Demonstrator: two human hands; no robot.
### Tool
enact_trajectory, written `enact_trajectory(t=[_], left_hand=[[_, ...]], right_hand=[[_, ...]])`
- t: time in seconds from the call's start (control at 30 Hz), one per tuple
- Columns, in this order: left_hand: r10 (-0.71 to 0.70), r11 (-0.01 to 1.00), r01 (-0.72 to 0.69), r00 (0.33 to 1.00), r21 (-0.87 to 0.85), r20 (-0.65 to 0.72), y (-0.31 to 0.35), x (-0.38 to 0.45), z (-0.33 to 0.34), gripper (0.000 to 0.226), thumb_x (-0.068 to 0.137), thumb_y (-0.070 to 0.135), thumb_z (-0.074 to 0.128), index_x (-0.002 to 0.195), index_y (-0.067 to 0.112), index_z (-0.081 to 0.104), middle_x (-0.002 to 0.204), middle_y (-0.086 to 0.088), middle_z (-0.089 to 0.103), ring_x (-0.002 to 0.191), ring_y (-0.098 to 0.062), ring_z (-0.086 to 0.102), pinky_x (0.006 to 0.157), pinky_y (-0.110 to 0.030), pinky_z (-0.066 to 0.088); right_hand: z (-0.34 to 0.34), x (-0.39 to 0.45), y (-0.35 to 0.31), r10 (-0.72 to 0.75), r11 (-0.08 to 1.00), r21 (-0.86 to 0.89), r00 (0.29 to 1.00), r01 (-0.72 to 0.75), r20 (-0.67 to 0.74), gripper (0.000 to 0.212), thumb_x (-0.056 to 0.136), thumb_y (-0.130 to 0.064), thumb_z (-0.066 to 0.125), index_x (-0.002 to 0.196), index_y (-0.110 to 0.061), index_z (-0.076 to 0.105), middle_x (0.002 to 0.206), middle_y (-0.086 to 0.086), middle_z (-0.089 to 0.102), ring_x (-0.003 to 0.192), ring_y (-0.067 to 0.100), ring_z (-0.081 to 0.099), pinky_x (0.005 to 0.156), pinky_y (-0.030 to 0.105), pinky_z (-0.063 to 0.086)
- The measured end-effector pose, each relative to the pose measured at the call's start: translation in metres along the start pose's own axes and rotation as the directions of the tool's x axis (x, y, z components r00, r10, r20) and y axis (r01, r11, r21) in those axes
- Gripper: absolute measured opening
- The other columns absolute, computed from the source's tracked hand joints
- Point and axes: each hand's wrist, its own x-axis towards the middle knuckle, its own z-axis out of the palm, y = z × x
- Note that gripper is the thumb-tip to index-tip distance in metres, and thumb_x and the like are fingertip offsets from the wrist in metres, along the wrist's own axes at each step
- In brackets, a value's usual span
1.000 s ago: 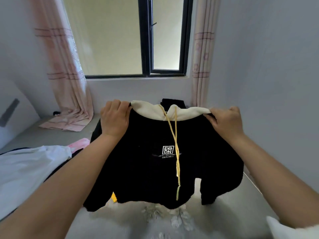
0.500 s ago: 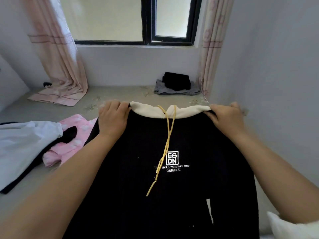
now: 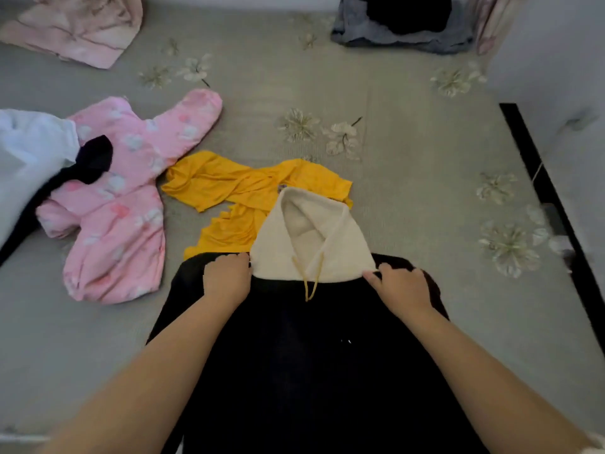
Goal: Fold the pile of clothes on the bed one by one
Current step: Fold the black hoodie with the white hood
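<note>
Black hoodie (image 3: 294, 371) flat on bed (image 3: 409, 142), cream hood (image 3: 311, 237) overlapping yellow shirt (image 3: 235, 188); left hand (image 3: 226, 278) and right hand (image 3: 404, 286) pinching its shoulders.

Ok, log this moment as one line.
stage: laying flat | item: black hoodie on bed | left hand: grips shoulder | right hand: grips shoulder | cream hood: over yellow garment

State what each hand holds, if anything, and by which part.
Both hold the black hoodie at its shoulders: left hand left of the cream hood, right hand right of it.
</note>
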Motion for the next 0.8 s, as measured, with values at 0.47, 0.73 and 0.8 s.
enact_trajectory(t=[0.47, 0.73, 0.8], left_hand=[[-0.065, 0.896, 0.053, 0.998, -0.440, -0.012, 0.045, 0.056, 0.074, 0.026, 0.095, 0.016, 0.040, 0.115, 0.006, 0.051, 0.107, -0.016, 0.060, 0.096, -0.032, 0.057, 0.067, -0.035, 0.039], [-0.002, 0.731, -0.289, 0.905, -0.617, -0.426, 0.028, 0.123, -0.035, 0.039, 0.094, 0.015, 0.037, 0.132, 0.013, 0.048, 0.112, -0.022, 0.058, 0.104, -0.033, 0.053, 0.080, -0.035, 0.037], [-0.006, 0.706, -0.398, 0.824, -0.587, -0.566, 0.029, 0.144, -0.075, 0.046, 0.087, 0.017, 0.035, 0.129, 0.009, 0.050, 0.104, -0.026, 0.059, 0.097, -0.035, 0.055, 0.078, -0.039, 0.039]], right_hand=[[0.056, 0.085, -0.033, 0.213, 0.886, 0.323, 0.911, -0.333, 0.354, 0.021, 0.090, -0.035, 0.048, 0.088, -0.015, 0.051, 0.093, 0.003, 0.057, 0.098, 0.025, 0.055, 0.088, 0.038, 0.033], [-0.057, 0.132, -0.016, 0.309, 0.609, 0.790, 0.895, 0.073, -0.321, 0.041, 0.090, -0.003, 0.052, 0.055, -0.018, 0.035, 0.052, -0.009, 0.032, 0.052, 0.013, 0.032, 0.048, 0.021, 0.025], [-0.095, 0.150, -0.013, 0.329, 0.655, 0.721, 0.774, 0.226, -0.541, 0.038, 0.086, 0.003, 0.053, 0.059, -0.016, 0.035, 0.051, -0.008, 0.028, 0.052, 0.019, 0.032, 0.054, 0.026, 0.026]])
